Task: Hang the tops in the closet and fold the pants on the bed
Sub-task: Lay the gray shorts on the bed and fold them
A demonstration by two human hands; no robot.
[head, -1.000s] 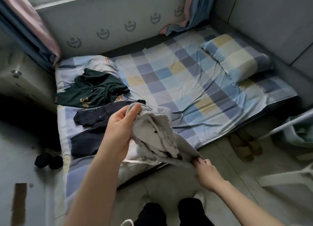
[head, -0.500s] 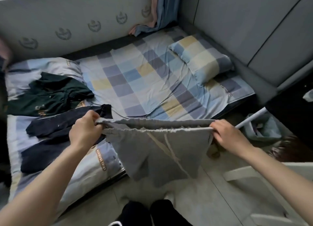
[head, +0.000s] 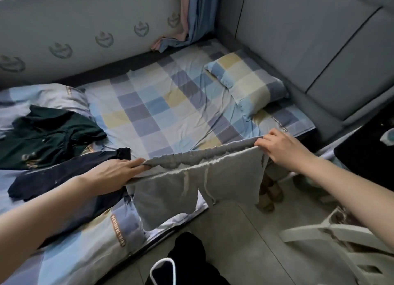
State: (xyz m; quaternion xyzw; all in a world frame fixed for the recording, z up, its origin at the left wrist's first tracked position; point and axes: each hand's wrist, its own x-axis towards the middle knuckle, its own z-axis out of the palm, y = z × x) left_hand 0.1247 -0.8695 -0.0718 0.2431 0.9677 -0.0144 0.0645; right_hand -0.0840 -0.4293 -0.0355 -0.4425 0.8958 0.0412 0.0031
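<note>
Right, nearest us the left hand (head: pixel 115 171) and right hand (head: pixel 281 147) each grip an end of the grey shorts (head: pixel 191 184) waistband, stretching it over the near edge of the bed (head: pixel 170 105), legs and drawstrings dangling toward the floor. Left fingers look fairly flat, thumb tucked under the cloth. Just beyond the left hand lie dark navy pants (head: pixel 64 173), then a green top (head: pixel 47 139), partly cut off at the frame edge. Farthest, a checked pillow (head: pixel 247 82).
</note>
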